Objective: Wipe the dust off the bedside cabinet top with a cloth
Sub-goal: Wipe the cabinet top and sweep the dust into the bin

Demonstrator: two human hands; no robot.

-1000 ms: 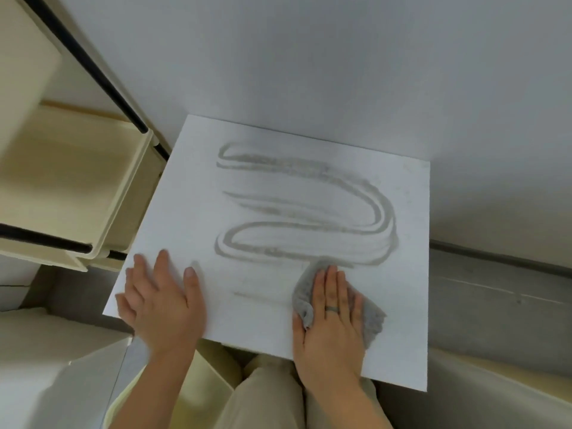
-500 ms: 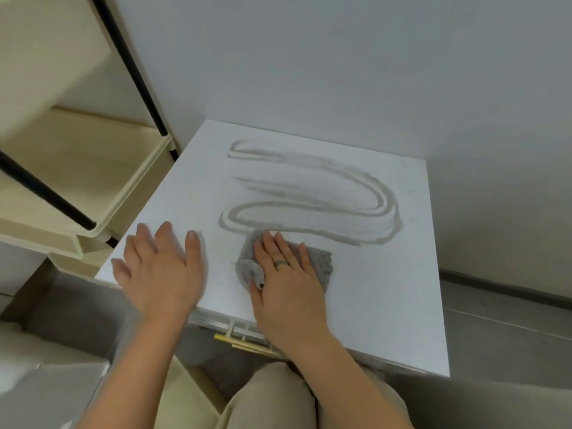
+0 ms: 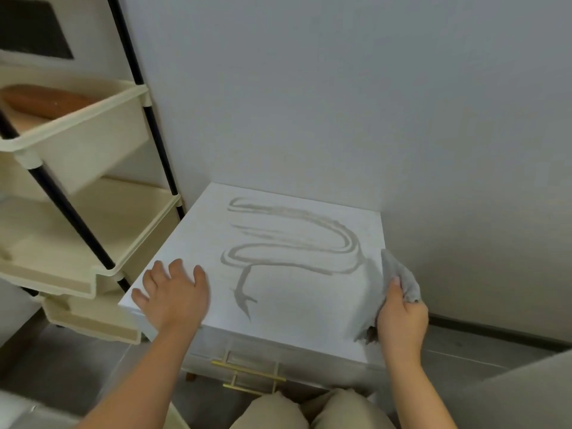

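The white bedside cabinet top (image 3: 303,308) stands against the wall, marked with winding grey dust streaks (image 3: 294,239) and a short grey tail near the front. My left hand (image 3: 173,292) rests flat on the top's front left corner, fingers spread. My right hand (image 3: 402,314) grips the grey cloth (image 3: 399,277) at the cabinet's right edge, lifted off the surface; part of the cloth sticks up above my fingers and a bit hangs below my palm.
A cream tiered rack (image 3: 77,218) with black poles stands close on the left, its trays reaching the cabinet's left edge. Gold drawer handles (image 3: 247,376) show on the cabinet front. My knees (image 3: 309,410) are just below. A grey wall (image 3: 340,103) backs the cabinet.
My right hand has left the front middle of the top and swung to the right edge, gathering the cloth up off the surface. A new short grey streak shows near the front. The left hand stays put.
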